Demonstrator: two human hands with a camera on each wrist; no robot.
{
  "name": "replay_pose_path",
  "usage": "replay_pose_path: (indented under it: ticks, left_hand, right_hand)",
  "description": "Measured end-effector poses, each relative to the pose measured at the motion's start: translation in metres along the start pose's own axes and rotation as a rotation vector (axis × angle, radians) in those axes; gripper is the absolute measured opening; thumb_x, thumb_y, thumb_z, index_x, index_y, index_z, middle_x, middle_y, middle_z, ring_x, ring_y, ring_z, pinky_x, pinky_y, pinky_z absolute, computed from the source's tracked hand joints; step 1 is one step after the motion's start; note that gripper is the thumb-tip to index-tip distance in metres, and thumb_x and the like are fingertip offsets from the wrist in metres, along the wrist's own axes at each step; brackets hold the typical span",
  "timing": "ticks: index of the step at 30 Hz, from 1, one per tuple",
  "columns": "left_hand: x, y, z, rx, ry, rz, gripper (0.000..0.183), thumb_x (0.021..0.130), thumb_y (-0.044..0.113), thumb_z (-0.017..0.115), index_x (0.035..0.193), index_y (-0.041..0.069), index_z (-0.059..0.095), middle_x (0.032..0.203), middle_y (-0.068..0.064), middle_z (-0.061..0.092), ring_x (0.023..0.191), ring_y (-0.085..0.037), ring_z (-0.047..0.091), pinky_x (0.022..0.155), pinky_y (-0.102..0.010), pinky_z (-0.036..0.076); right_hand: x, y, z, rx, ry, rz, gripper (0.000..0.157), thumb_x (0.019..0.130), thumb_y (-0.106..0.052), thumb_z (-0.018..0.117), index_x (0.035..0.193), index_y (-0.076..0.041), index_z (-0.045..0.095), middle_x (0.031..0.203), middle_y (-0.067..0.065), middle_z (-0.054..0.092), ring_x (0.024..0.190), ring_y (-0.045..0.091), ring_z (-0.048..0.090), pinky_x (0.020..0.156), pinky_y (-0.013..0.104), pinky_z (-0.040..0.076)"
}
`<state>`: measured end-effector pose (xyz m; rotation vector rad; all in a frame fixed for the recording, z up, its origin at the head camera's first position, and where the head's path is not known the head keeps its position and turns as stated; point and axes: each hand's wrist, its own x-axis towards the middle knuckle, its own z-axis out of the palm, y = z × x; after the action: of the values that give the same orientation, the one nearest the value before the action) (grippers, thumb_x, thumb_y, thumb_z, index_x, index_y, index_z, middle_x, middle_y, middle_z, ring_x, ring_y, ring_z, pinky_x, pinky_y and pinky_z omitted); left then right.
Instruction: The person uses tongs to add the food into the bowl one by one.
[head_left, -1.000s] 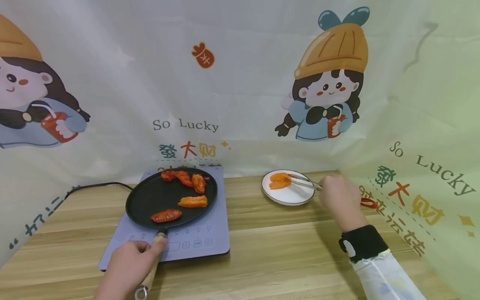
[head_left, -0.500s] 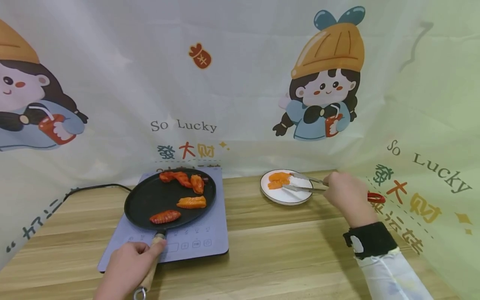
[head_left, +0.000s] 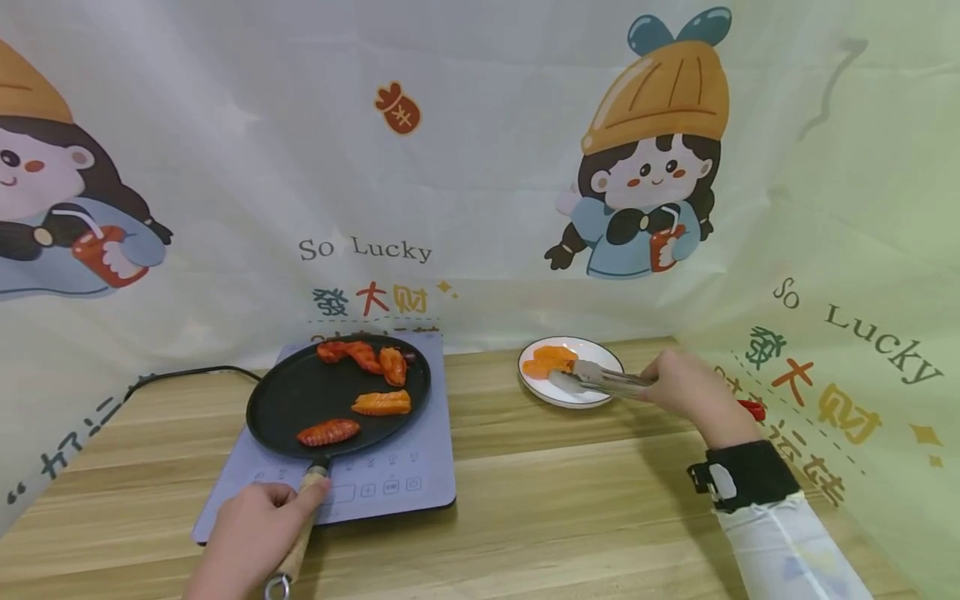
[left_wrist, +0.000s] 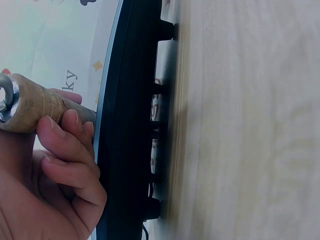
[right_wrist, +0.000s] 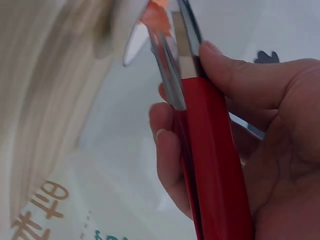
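Observation:
My left hand [head_left: 258,527] grips the wooden handle [head_left: 297,550] of a black frying pan [head_left: 303,400]; in the left wrist view its curled fingers [left_wrist: 70,152] are against that handle. Several reddish-orange pieces of meat, like marinated chicken wings [head_left: 328,432], lie in the pan. On the right, my right hand [head_left: 693,392] holds metal tongs [head_left: 618,382] with red grips [right_wrist: 215,160]. The tongs' tips are over a white plate [head_left: 597,354], at the right end of orange wing pieces [head_left: 551,358]. Whether the tips clasp a piece I cannot tell.
Under the pan is a flat induction cooker [head_left: 405,492] with touch buttons. Its black cord [head_left: 187,369] runs left. A printed curtain [head_left: 480,167] stands behind and along both sides of the wooden table [head_left: 517,517].
The tongs' arms spread apart half a second ago and are now closer together, their broad side turned up. My right hand has rotated. My left hand stays on the pan handle.

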<state>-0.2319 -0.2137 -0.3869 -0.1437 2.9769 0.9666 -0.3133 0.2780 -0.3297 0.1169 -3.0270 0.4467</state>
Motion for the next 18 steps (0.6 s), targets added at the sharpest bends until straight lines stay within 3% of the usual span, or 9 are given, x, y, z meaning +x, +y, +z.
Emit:
replay_pose_path:
  ticks: [7, 11, 18]
  left_hand:
    - [0.0, 0.001, -0.001, 0.004, 0.004, 0.006, 0.06, 0.089, 0.064, 0.051, 0.057, 0.014, 0.047, 0.053, 0.002, 0.041, 0.056, -0.017, 0.043, 0.054, -0.029, 0.032]
    - [0.001, 0.001, -0.001, 0.004, -0.001, 0.0, 0.06, 0.089, 0.065, 0.05, 0.057, 0.014, 0.048, 0.054, 0.001, 0.041, 0.057, -0.017, 0.043, 0.055, -0.029, 0.031]
    - [0.001, 0.0, 0.0, 0.005, -0.003, 0.001, 0.061, 0.089, 0.065, 0.05, 0.057, 0.013, 0.047, 0.053, 0.002, 0.039, 0.057, -0.017, 0.041, 0.055, -0.029, 0.031]
  right_hand:
    - [-0.009, -0.007, -0.017, -0.002, -0.031, -0.017, 0.019, 0.082, -0.015, 0.074, 0.098, -0.005, 0.075, 0.082, 0.005, 0.065, 0.069, 0.021, 0.052, 0.059, 0.033, 0.041]
    - [-0.011, -0.012, -0.023, -0.013, -0.008, -0.045, 0.023, 0.082, -0.015, 0.074, 0.103, -0.004, 0.074, 0.084, 0.006, 0.065, 0.069, 0.021, 0.052, 0.059, 0.033, 0.041]
    - [-0.007, -0.015, -0.014, -0.062, 0.057, -0.035, 0.022, 0.083, -0.016, 0.073, 0.103, -0.007, 0.074, 0.087, 0.008, 0.066, 0.068, 0.023, 0.052, 0.057, 0.034, 0.041]
